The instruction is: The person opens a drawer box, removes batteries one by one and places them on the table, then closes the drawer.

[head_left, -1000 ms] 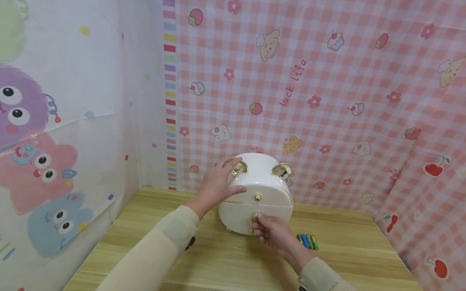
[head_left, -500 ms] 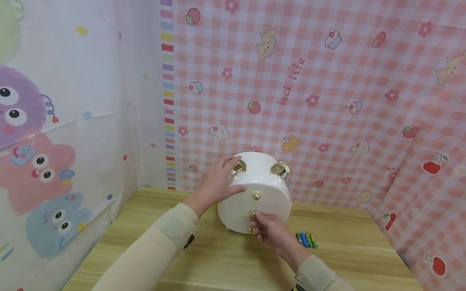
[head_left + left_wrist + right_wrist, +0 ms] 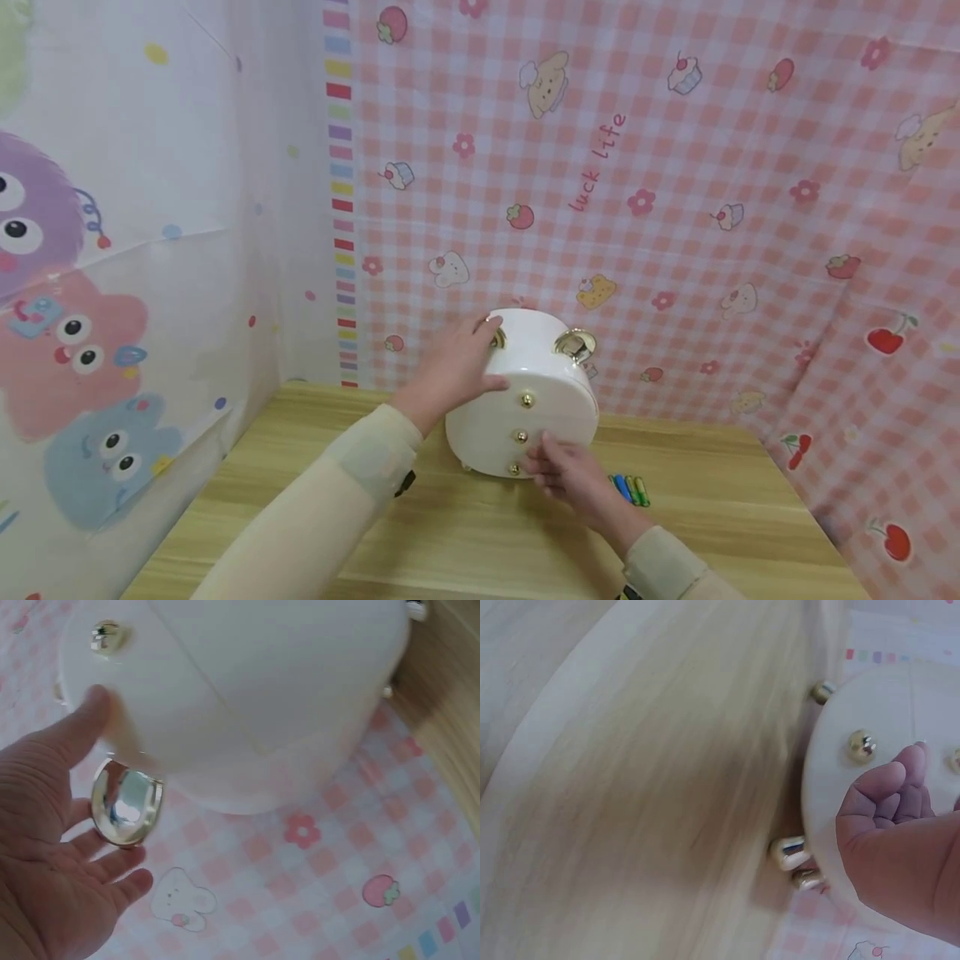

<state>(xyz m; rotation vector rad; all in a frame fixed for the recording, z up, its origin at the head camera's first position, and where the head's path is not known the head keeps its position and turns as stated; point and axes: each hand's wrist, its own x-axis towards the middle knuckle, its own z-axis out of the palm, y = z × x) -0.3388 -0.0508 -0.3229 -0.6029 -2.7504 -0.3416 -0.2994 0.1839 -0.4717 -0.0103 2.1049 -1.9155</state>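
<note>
Glossy white, the round box point(image 3: 523, 418) stands upright on the wooden table point(image 3: 465, 542), close to a pink checked cloth point(image 3: 667, 158). Its front carries 3 gold knobs point(image 3: 527, 400) in a column and a thin seam point(image 3: 214, 690); 2 mirror-bright gold ears point(image 3: 576, 343) rise on top, and gold feet point(image 3: 788, 853) show at the base. With fingers spread, the left hand point(image 3: 450, 367) rests its thumb on the front and reaches behind 1 ear. Loosely curled, the right hand point(image 3: 574, 477) sits just beside the middle knob, near blue and green batteries point(image 3: 624, 489).
</note>
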